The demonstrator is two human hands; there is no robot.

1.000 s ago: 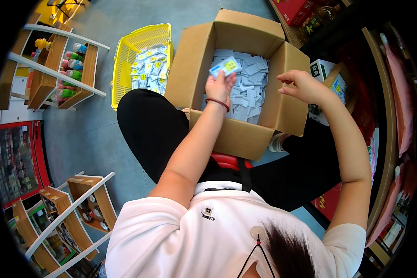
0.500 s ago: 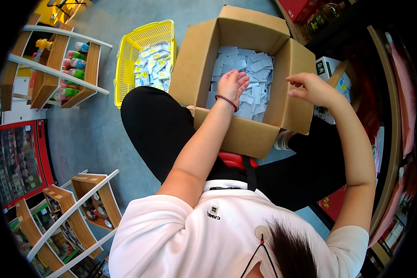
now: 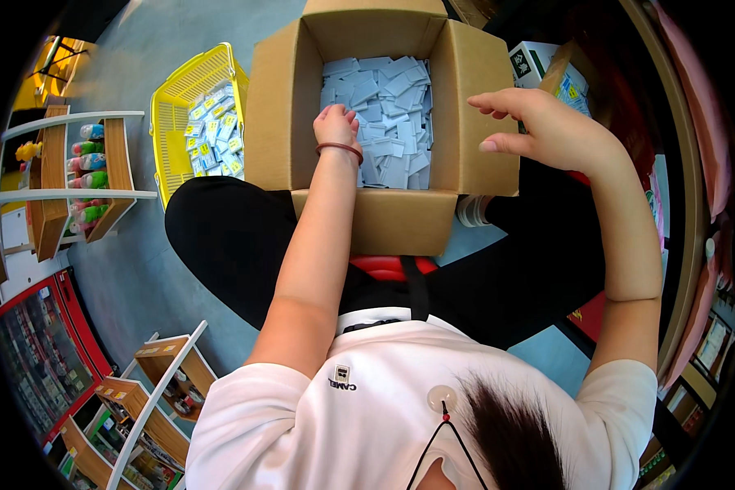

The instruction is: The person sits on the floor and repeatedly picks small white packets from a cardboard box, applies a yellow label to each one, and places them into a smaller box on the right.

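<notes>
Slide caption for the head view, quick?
Left hand over a cardboard box of pale tags, right hand above its right flap, yellow basket of labelled tags at left.

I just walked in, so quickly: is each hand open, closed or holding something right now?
Left hand: fingers look curled; whether it's fully closed or holding anything can't be told.
Right hand: open, thumb apart, nothing visible in it.

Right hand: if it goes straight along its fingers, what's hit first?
Likely the left hand, across the open carton, if they're level; depth is unclear. If higher, it may pass over toward the left flap.
</notes>
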